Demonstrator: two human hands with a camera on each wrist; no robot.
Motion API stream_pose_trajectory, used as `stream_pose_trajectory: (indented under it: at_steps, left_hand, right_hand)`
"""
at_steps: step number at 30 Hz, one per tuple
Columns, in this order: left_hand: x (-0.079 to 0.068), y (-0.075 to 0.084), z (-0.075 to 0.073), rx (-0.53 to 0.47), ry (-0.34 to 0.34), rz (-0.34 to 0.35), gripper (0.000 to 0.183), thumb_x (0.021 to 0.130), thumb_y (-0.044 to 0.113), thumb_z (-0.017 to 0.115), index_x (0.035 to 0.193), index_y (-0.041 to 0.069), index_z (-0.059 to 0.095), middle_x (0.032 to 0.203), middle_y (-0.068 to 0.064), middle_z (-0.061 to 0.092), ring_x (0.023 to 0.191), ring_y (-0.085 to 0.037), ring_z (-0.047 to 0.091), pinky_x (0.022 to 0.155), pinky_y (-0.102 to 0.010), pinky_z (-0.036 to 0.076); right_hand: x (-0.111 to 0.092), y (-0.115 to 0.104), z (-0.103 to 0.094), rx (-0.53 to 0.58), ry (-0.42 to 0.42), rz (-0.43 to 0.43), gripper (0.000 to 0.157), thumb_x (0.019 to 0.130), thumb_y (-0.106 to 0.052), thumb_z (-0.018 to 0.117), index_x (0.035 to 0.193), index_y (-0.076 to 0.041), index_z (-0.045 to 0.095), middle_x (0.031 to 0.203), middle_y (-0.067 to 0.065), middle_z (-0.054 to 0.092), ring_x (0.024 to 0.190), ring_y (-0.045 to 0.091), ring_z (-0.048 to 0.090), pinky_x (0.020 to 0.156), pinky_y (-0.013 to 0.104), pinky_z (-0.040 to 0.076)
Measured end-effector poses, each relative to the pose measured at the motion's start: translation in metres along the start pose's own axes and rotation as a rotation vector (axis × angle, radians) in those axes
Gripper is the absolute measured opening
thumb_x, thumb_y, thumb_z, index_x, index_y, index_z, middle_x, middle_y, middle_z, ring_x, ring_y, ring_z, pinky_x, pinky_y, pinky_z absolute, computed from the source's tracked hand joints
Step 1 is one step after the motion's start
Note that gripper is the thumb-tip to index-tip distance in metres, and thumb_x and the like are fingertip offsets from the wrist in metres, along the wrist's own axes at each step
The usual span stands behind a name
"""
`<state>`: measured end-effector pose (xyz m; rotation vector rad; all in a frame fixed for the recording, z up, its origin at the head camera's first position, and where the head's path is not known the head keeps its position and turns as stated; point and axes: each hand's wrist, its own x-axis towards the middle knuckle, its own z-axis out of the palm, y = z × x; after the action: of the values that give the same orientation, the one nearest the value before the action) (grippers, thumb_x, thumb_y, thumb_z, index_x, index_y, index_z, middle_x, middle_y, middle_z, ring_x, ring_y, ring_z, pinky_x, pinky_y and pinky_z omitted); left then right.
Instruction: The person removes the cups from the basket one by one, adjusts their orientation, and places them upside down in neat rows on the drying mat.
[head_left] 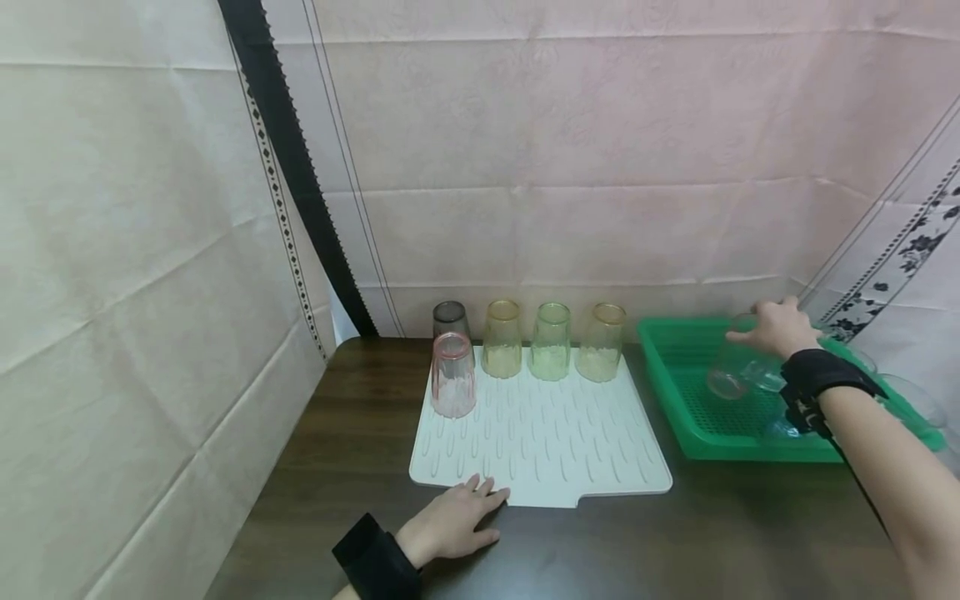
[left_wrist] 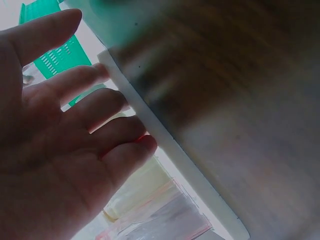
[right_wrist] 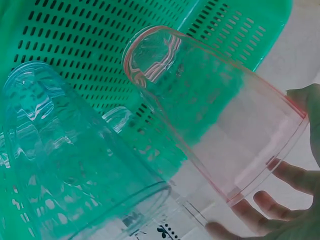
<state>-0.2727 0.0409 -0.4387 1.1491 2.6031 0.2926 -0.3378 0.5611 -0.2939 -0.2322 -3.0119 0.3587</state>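
My right hand [head_left: 780,329] reaches over the green basket [head_left: 675,408] and holds a clear pink-tinted glass [right_wrist: 200,115] by its rim, thumb on one side and fingers on the other. Beside that glass, a blue-tinted glass [right_wrist: 75,150] leans in the basket. My left hand [head_left: 457,521] lies at the near edge of a white ribbed drying board [head_left: 540,450], fingers extended and fingertips at its edge. Along the board's far side stand a grey glass [head_left: 450,315], a yellow glass [head_left: 502,342], a green glass [head_left: 551,342] and an amber glass [head_left: 602,342]; a pink glass [head_left: 453,379] stands before the grey one.
Further clear glasses [head_left: 911,396] are in the basket's right part, partly hidden by my right forearm. The dark wooden table [head_left: 360,433] extends around the board. A pale cloth backdrop [head_left: 585,233] hangs behind the table.
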Motion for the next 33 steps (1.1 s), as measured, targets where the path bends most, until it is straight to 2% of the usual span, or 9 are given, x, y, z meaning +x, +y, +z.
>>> stream_pose_trajectory:
  at_steps: [2,5,9,18,24,28,33]
  left_hand:
    - [0.000,0.000,0.000,0.000,-0.002,0.001,0.054,0.094,0.038,0.061,0.144,0.020,0.048,0.145,-0.014,0.049,0.136,-0.034,0.044,0.108,-0.043,0.041]
    - [0.001,-0.001,0.001,-0.002,-0.006,0.000,0.054,0.094,0.038,0.060,0.144,0.020,0.047,0.146,-0.014,0.049,0.137,-0.033,0.044,0.108,-0.043,0.041]
    - [0.002,-0.002,0.002,0.001,-0.005,0.001,0.055,0.094,0.038,0.060,0.144,0.021,0.047,0.146,-0.013,0.049,0.137,-0.034,0.044,0.108,-0.044,0.041]
    - [0.002,-0.002,0.001,0.005,-0.014,-0.002,0.055,0.095,0.038,0.060,0.145,0.020,0.046,0.146,-0.014,0.048,0.137,-0.033,0.043,0.108,-0.044,0.041]
    - [0.001,0.000,0.001,0.005,-0.011,-0.004,0.055,0.095,0.038,0.060,0.145,0.020,0.046,0.146,-0.014,0.048,0.137,-0.033,0.043,0.109,-0.044,0.041]
    - [0.000,0.000,0.001,0.007,-0.005,-0.005,0.055,0.094,0.038,0.060,0.145,0.020,0.046,0.147,-0.014,0.048,0.138,-0.033,0.042,0.109,-0.044,0.040]
    - [-0.001,0.000,0.001,0.004,-0.002,-0.015,0.055,0.094,0.037,0.060,0.145,0.020,0.046,0.147,-0.014,0.047,0.138,-0.034,0.042,0.109,-0.045,0.040]
  right_hand:
    - [0.000,-0.003,-0.001,-0.015,0.011,-0.028,0.077,0.089,-0.043,0.064,0.129,0.019,0.042,0.125,0.051,0.026,0.104,0.067,0.032,0.081,0.077,0.032]
    - [-0.001,-0.006,-0.003,-0.024,0.018,-0.051,0.077,0.089,-0.042,0.063,0.128,0.021,0.043,0.123,0.048,0.032,0.106,0.061,0.029,0.084,0.071,0.034]
    - [-0.001,-0.008,-0.006,-0.011,0.010,-0.040,0.078,0.090,-0.045,0.061,0.128,0.021,0.043,0.122,0.046,0.035,0.109,0.059,0.026,0.089,0.072,0.031]
    - [-0.006,-0.016,-0.018,-0.013,0.033,-0.026,0.081,0.091,-0.051,0.057,0.127,0.020,0.045,0.123,0.043,0.042,0.117,0.062,0.023,0.090,0.072,0.032]
    - [-0.011,-0.025,-0.025,-0.025,0.048,-0.025,0.080,0.091,-0.051,0.056,0.128,0.019,0.046,0.128,0.048,0.033,0.117,0.063,0.024,0.092,0.073,0.030]
    - [-0.014,-0.032,-0.032,-0.045,0.073,-0.050,0.077,0.092,-0.049,0.056,0.129,0.017,0.047,0.126,0.048,0.034,0.112,0.062,0.029,0.088,0.071,0.032]
    - [-0.018,-0.042,-0.038,-0.055,0.098,-0.070,0.076,0.094,-0.053,0.049,0.131,0.014,0.048,0.127,0.047,0.037,0.112,0.060,0.031,0.083,0.068,0.036]
